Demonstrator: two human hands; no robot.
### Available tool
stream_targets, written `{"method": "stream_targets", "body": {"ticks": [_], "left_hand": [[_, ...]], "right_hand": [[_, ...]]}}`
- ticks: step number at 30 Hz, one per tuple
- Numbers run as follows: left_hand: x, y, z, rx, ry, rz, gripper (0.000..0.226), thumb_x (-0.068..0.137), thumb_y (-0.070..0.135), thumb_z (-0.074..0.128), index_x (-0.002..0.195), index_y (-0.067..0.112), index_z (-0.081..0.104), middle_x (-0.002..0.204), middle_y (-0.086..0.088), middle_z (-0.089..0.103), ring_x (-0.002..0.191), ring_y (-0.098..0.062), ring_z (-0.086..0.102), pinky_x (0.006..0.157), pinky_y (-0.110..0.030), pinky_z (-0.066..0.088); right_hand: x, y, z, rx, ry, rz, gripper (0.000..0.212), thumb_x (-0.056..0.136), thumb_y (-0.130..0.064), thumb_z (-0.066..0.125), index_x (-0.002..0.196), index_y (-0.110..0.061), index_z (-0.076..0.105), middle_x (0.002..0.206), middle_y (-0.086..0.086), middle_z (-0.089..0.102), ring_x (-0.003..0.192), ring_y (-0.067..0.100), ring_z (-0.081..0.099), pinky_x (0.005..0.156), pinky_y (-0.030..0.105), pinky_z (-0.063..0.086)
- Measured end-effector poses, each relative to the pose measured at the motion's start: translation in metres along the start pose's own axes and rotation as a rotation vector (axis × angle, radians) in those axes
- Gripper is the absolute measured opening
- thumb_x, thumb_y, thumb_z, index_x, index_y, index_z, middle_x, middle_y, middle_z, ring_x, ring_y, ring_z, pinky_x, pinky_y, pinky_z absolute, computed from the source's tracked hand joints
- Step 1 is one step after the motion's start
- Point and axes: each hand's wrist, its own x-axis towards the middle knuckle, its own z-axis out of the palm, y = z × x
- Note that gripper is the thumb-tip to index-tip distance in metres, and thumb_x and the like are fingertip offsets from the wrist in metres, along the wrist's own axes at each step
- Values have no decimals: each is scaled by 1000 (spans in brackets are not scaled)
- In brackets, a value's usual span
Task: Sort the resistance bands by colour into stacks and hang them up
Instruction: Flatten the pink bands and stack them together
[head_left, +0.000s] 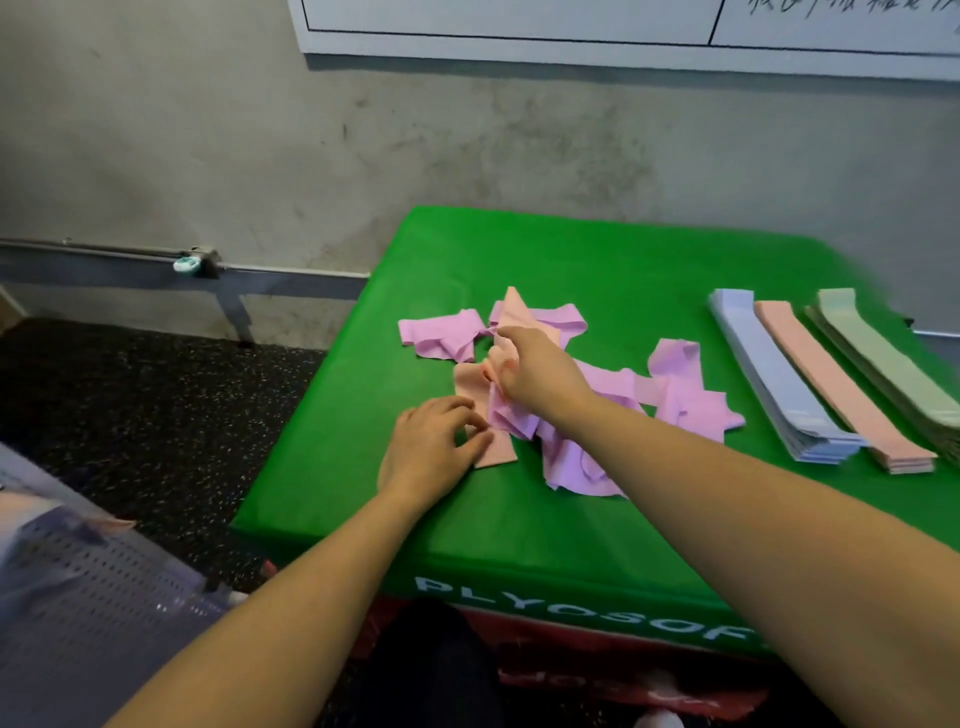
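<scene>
A loose heap of purple resistance bands (685, 400) lies tangled in the middle of the green plyo box (571, 260), with a peach band (496, 452) mixed in. My left hand (434, 447) pinches the near end of that peach band against the box top. Above it, my right hand (535, 371) grips a bunched peach and purple fold at the heap's centre. On the right lie three flat stacks side by side: pale blue (769, 374), peach (831, 379) and pale green (893, 364).
The box stands against a grey concrete wall (363, 156) with a whiteboard (519, 26) above. Dark speckled floor (130, 389) spreads to the left. A perforated grey panel (88, 597) with something peach on it sits at the lower left. A rail (130, 254) runs along the wall's base.
</scene>
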Motion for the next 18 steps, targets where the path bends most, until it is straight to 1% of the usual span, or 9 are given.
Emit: {"method": "stream_targets", "body": {"ticks": [2, 3, 5, 6, 8, 11, 15, 16, 18], "left_hand": [[-2, 0, 0, -6, 22, 18, 18, 89, 47, 65, 99, 32, 69, 118, 14, 65, 113, -13, 56, 92, -33, 37], [-2, 0, 0, -9, 32, 26, 19, 89, 47, 64, 100, 31, 67, 114, 14, 64, 110, -13, 57, 90, -33, 39], [-4, 0, -1, -26, 39, 32, 23, 90, 48, 61, 106, 31, 62, 111, 14, 62, 105, -13, 57, 90, -34, 41], [-4, 0, -1, -47, 42, 31, 26, 90, 49, 60, 109, 31, 60, 112, 13, 61, 105, -13, 57, 90, -34, 42], [-5, 3, -2, -115, 49, 34, 35, 88, 53, 59, 116, 31, 56, 118, 12, 58, 109, -12, 55, 93, -35, 43], [-8, 6, -5, -192, 109, 87, 47, 85, 58, 58, 123, 30, 51, 129, 10, 53, 119, -12, 52, 98, -39, 45], [-13, 20, -5, -218, 134, 165, 65, 81, 58, 63, 133, 22, 48, 144, 5, 46, 132, -12, 44, 104, -47, 43], [-15, 29, -4, -261, 157, 172, 68, 80, 57, 64, 134, 20, 47, 145, 3, 45, 134, -10, 40, 106, -49, 42], [-20, 53, -5, -392, 161, 154, 68, 80, 55, 68, 136, 27, 42, 146, 7, 41, 133, -1, 33, 111, -48, 38]], "right_hand": [[4, 9, 4, -43, -86, 72, 32, 100, -21, 52, 129, -16, 63, 107, 3, 71, 75, 17, 62, 55, 26, 44], [3, 14, 5, -60, -118, 90, 26, 99, -23, 54, 118, -16, 69, 99, 4, 73, 75, 19, 64, 56, 28, 46], [-4, 23, 6, -79, -119, 82, 20, 97, -27, 56, 96, -17, 73, 87, 4, 73, 70, 20, 62, 53, 26, 41], [-9, 25, 5, -64, -107, 72, 19, 97, -30, 58, 92, -18, 72, 84, 2, 72, 67, 18, 61, 52, 25, 40], [-21, 26, -1, 17, -76, 37, 20, 95, -37, 63, 97, -20, 73, 86, -4, 70, 66, 11, 60, 56, 24, 43], [-43, 29, -15, 68, -30, -55, 18, 91, -41, 68, 96, -25, 72, 97, -7, 61, 84, 7, 55, 71, 21, 43], [-86, 29, -46, 41, 97, -143, 11, 87, -40, 71, 89, -29, 69, 105, -12, 52, 103, 8, 45, 89, 24, 37], [-95, 27, -54, 70, 125, -163, 17, 85, -45, 69, 86, -29, 68, 104, -16, 52, 103, 4, 45, 93, 19, 35], [-110, 21, -68, 195, 139, -161, 25, 83, -52, 64, 82, -27, 65, 99, -24, 57, 95, -8, 49, 88, 6, 33]]}}
